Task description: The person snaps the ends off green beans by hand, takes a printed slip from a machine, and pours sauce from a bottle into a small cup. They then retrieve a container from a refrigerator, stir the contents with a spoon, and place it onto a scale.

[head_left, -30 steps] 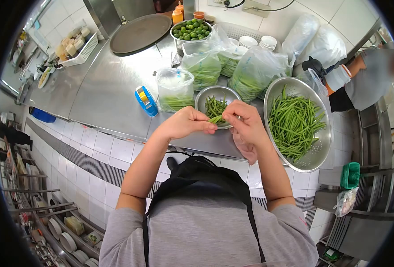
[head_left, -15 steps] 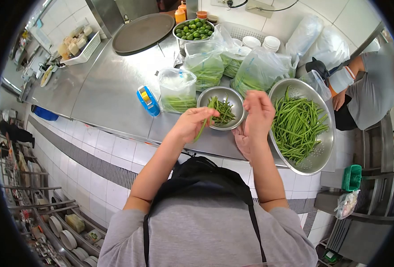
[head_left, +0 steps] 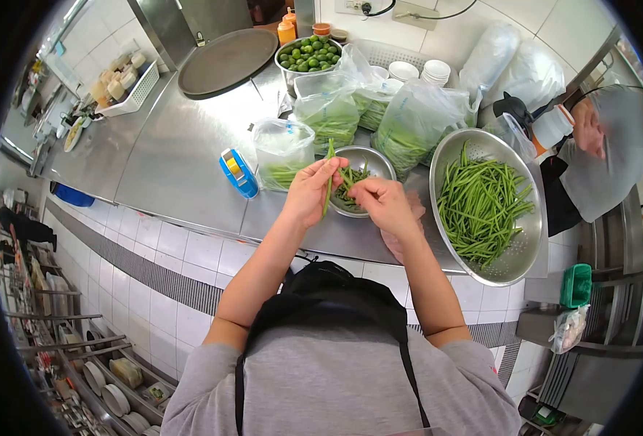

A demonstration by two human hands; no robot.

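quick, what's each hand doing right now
Left hand: closed on green beans.
Right hand: fingers pinched together by the small metal bowl; cannot tell if it grips anything.

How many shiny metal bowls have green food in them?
3. The small bowl is by the right hand, the big bowl with holes is to its right, and the lime bowl is behind the bags. The bags may hide more.

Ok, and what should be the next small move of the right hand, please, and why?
Probably the right hand should open its fingertips over the small bowl. They are pinched together just above the short bean pieces in it, so any piece between them, which I cannot make out, would drop in. The left hand already holds the long beans.
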